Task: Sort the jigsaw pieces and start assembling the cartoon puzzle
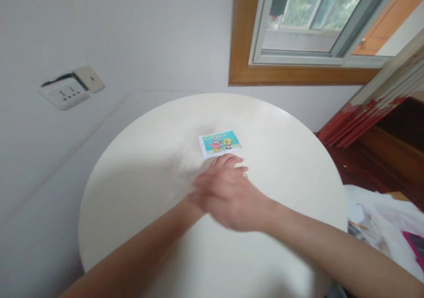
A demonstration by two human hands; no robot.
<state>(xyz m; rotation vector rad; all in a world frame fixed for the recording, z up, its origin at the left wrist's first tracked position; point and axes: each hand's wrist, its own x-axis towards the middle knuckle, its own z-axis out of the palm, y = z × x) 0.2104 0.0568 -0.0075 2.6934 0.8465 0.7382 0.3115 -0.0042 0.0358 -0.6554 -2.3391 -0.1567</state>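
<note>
A small card (221, 143) with cartoon figures on a turquoise ground and a white border lies flat on the round white table (132, 192). Just in front of it is my left hand (228, 160), its visible fingers stretched out to the right near the card's lower edge. My right hand (232, 198) crosses over the back of my left hand and hides most of it. Motion smears the right fingers, so their pose is unclear. A tiny shiny spot shows beside the left fingertips, too small to name.
Behind the table stands a white wall with a socket (68, 93) and a wood-framed window (298, 75). To the right hangs a red and cream curtain (351, 121). White plastic bags (380, 218) lie beside the table at lower right.
</note>
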